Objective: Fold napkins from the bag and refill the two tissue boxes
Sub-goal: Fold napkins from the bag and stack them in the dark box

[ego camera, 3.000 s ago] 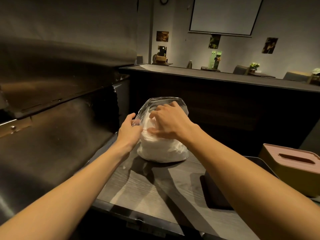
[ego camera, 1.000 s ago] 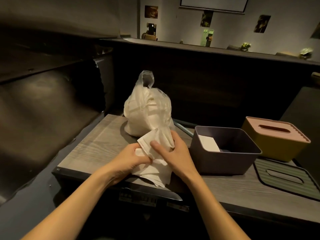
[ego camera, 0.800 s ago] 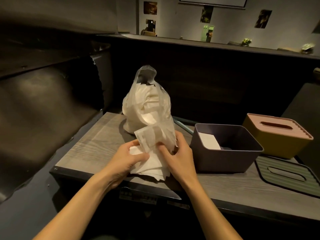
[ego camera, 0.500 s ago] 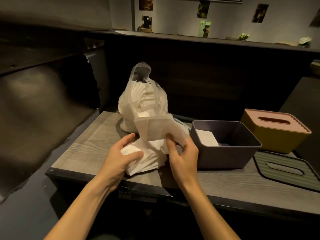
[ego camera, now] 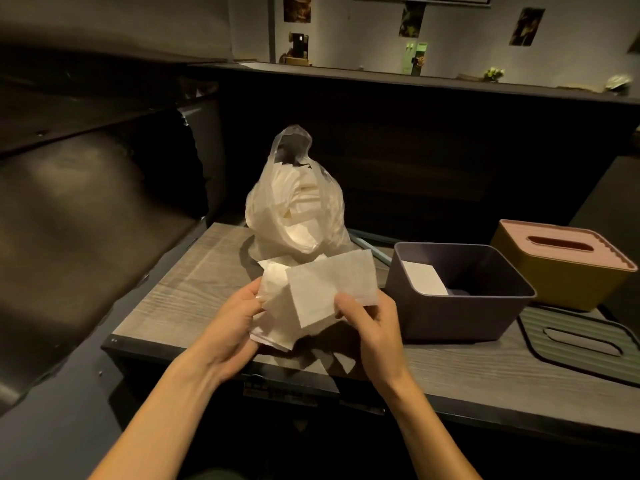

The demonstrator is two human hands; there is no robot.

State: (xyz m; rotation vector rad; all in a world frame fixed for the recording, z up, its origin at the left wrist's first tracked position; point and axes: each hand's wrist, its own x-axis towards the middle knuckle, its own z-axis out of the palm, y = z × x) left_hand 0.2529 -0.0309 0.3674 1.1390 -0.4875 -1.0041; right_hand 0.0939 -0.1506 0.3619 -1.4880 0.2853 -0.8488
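The left hand (ego camera: 232, 327) and right hand (ego camera: 370, 323) pinch loose napkins (ego camera: 322, 289); folding one comes next, then the open box (ego camera: 460, 327).

Dim, warm light fills the room. A wood-grain table (ego camera: 194, 292) spans the lower frame, with a dark counter (ego camera: 433, 85) running behind it. Across the top, a grey wall (ego camera: 460, 46) carries small dark pictures (ego camera: 523, 26).
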